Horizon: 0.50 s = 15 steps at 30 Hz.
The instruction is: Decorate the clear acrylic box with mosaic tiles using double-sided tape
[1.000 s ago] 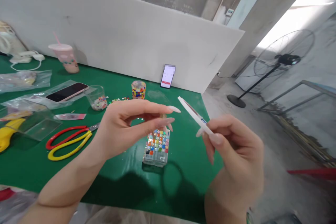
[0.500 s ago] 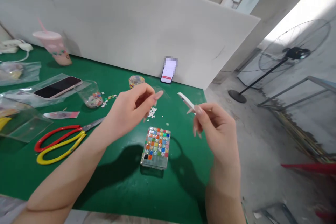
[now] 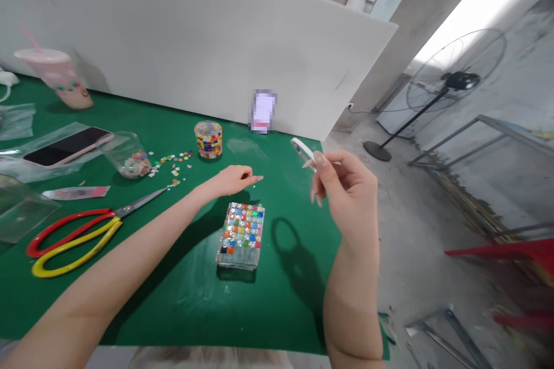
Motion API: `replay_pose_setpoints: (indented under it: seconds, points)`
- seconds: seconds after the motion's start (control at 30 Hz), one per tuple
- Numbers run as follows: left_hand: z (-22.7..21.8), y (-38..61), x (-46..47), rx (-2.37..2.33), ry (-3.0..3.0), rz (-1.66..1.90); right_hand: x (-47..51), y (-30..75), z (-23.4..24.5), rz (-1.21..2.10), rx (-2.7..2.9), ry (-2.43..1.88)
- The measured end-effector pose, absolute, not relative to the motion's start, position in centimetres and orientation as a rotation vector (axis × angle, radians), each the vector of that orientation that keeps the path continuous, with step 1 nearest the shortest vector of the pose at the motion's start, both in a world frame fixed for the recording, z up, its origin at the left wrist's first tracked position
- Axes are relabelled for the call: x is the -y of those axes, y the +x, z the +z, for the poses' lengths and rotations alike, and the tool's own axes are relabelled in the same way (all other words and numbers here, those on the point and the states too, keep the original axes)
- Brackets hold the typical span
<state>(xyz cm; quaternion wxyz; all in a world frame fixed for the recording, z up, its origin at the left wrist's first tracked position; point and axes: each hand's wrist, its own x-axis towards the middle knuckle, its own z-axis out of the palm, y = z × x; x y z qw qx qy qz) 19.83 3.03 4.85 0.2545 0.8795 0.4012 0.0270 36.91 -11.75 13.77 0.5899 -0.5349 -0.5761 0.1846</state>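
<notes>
My right hand (image 3: 344,190) pinches a thin white ring (image 3: 303,150) between thumb and fingers, held above the table's right part. The ring casts a round shadow below. My left hand (image 3: 236,180) is low over the table, fingers pressed together and pointing right; whatever they pinch is too small or hidden. It covers the spot where small white pieces lay. Just in front of it lies a clear box (image 3: 240,236) with rows of colourful square and star tiles on top; its near strip is bare. Behind stands a round jar (image 3: 208,139) ringed with coloured tiles.
To the left lie red-and-yellow scissors (image 3: 82,236), a tipped clear cup (image 3: 130,158) with loose tiles spilling out, a glue tube (image 3: 75,192) and a phone (image 3: 67,147). A pink drink cup (image 3: 56,78) stands behind. Another phone (image 3: 262,112) leans on the white partition (image 3: 173,29).
My left hand has come down to the table from above the white pieces. My right hand still holds the ring. The view has shifted, so the table's things appear further left.
</notes>
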Motion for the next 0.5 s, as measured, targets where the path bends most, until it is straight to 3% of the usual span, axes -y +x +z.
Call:
replay_pose_setpoints:
  seconds: [0.23, 0.5]
  points:
    - [3.9, 25.2, -3.9, -0.903, 2.313, -0.729, 12.9, 36.8, 14.4, 0.512, 1.363, -1.215]
    - [4.5, 27.0, -3.6, -0.943, 2.163, -1.041, 14.2, 37.4, 15.1, 0.515, 1.369, -1.142]
